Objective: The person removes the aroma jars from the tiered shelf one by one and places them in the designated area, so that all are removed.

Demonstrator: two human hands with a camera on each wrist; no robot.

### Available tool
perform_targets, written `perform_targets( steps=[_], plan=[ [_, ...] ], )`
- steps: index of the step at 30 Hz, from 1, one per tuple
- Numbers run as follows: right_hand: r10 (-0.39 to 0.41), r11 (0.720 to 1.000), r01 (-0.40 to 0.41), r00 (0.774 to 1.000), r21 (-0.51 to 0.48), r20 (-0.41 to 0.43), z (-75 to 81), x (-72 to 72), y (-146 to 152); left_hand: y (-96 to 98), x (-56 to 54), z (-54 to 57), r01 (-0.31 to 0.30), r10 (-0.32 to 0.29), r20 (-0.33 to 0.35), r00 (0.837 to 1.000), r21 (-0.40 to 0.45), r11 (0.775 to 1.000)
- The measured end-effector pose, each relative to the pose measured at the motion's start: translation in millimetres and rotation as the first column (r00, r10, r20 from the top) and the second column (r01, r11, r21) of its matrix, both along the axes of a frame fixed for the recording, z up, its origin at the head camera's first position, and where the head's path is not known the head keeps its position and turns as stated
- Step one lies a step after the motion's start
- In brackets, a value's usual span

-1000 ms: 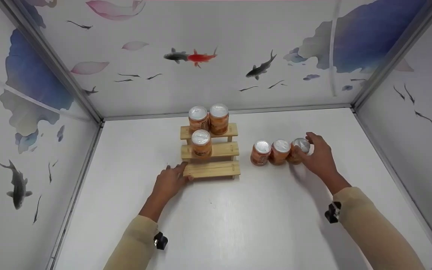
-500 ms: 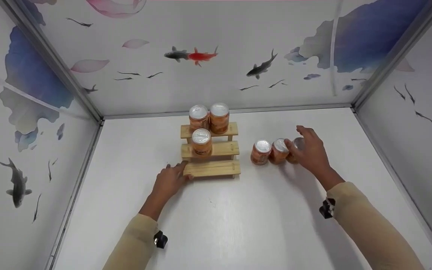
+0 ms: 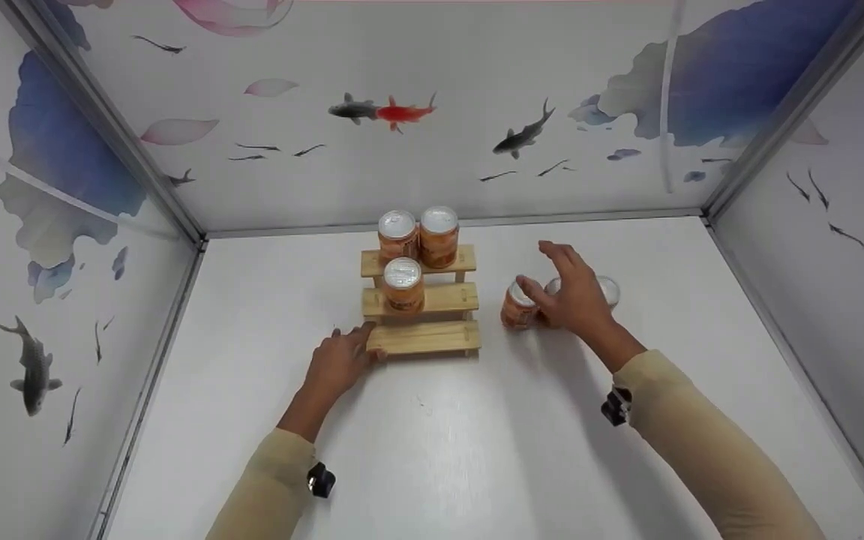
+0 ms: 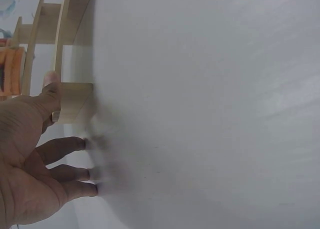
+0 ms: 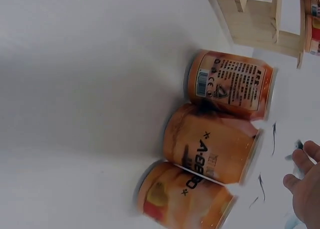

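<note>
A three-tier wooden display rack stands on the white table. My left hand pinches the left end of its lowest board; the left wrist view shows the thumb on top, other fingers spread near the table. Two orange cans with silver lids, one of them this can, sit on the top tier, and a third can on the middle tier's left. Right of the rack, three more cans stand in a row: the near-rack can, the middle can and the outer can. Over them hovers my right hand, fingers spread, holding nothing.
White panels painted with fish and petals enclose the table at the back and both sides. Metal strips run along the corners. The rack's lowest board carries no can.
My right hand has let go of the outermost can and moved left above the row toward the can nearest the rack. The left hand keeps its place on the rack.
</note>
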State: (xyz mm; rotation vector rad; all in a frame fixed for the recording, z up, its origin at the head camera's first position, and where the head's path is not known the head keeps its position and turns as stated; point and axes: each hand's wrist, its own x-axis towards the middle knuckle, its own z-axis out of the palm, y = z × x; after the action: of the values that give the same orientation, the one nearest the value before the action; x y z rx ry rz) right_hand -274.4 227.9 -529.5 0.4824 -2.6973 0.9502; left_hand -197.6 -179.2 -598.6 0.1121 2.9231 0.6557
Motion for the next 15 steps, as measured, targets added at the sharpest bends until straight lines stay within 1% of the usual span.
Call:
perform_targets(
  steps=[2, 6, 12, 15],
  plan=[
    [0.027, 1.0, -0.027, 1.0, 0.013, 0.008, 1.9, -0.2, -11, -0.4, 0.6, 0.0, -0.002, 0.002, -0.002, 1.0, 0.01, 1.0],
    [0.049, 0.999, -0.049, 0.999, 0.02, 0.021, 3.8, 0.1, -31, -1.3, 1.2, -0.1, -0.003, 0.003, -0.004, 1.0, 0.024, 1.0],
    [0.125, 0.992, -0.125, 0.992, 0.034, -0.021, 3.6, 0.6, -54, -1.1, 0.9, 0.6, -0.013, 0.012, 0.019, 1.0, 0.026, 1.0],
    [0.147, 0.988, -0.146, 0.989, 0.047, -0.015, 3.1, 1.8, -64, -0.6, 0.6, 0.9, -0.017, 0.016, 0.03, 0.999, 0.026, 1.0]
  ],
)
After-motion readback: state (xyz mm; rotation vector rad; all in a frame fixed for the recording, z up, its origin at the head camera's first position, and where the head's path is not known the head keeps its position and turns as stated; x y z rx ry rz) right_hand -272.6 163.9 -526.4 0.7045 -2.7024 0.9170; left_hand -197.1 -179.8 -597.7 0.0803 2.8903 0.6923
